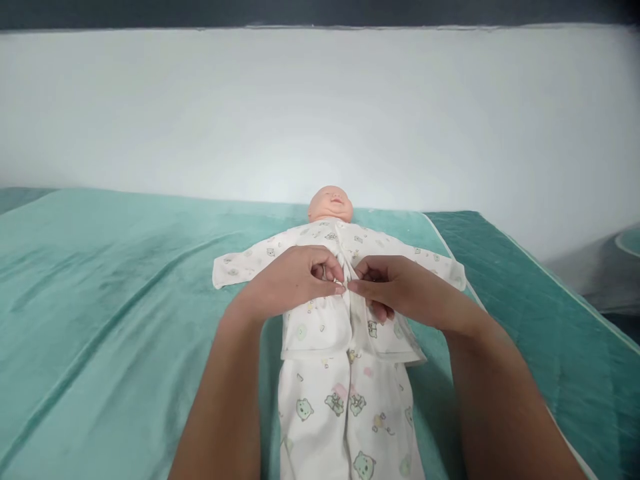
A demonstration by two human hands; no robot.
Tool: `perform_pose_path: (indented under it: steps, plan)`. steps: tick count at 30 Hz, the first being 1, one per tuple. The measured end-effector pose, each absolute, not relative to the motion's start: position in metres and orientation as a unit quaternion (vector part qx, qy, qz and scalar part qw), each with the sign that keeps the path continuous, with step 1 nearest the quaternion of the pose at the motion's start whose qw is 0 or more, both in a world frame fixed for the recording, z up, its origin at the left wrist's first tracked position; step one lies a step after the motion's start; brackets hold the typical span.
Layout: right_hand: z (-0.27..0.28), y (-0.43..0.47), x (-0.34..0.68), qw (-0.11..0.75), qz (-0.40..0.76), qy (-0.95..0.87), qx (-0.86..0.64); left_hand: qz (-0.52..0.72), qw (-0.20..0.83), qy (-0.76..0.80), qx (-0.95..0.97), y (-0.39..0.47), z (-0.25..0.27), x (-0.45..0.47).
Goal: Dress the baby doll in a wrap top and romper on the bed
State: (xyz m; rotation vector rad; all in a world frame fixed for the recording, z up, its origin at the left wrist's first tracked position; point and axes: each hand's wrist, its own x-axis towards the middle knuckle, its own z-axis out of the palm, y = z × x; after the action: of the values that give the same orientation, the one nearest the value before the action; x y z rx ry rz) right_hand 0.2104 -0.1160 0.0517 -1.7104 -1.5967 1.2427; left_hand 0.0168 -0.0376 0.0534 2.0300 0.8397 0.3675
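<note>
A baby doll (331, 203) lies on its back, head away from me, arms spread to both sides. It wears a white long-sleeved shirt (320, 330) with small animal prints and matching trousers (320, 427). My left hand (300, 277) pinches the left edge of the shirt's front opening at mid-chest. Facing it, my right hand (393, 283) pinches the other edge, thumb and finger together. The fingertips of both hands almost meet at the opening. Whatever small fastener may be between them is hidden by the fingers.
A light green blanket (125, 300) with folds on the left lies under the doll. At the right is a darker green quilted cover (540, 320) with a pale edge. A white wall (200, 113) rises behind the bed.
</note>
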Motion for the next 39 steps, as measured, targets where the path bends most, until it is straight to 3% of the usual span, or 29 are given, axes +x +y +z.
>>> perform_pose_path:
  steps: [3,12,39]
  plan:
    - [0.044,-0.115,0.219,0.299,0.518,-0.575,-0.559,0.149,0.440,0.341,0.817,-0.037,0.053,0.016]
    - [0.033,-0.115,0.201,0.480,0.496,-0.528,-0.495,0.225,0.560,0.271,0.750,-0.039,0.056,0.017]
    - [0.028,-0.111,0.197,0.500,0.534,-0.494,-0.470,0.202,0.639,0.245,0.700,-0.036,0.049,0.024]
